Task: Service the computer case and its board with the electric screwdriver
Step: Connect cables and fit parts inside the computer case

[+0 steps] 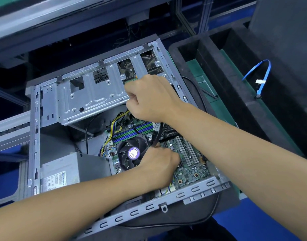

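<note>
Both hands (147,98) (159,164) grip black cables (157,134) above the board (189,169).

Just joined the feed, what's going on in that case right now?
A person has both hands inside the open computer case, which lies on its side. The right hand is fisted around cables near the drive cage. The left hand pinches a black cable beside the CPU fan, over the board. No electric screwdriver is in view.
</note>
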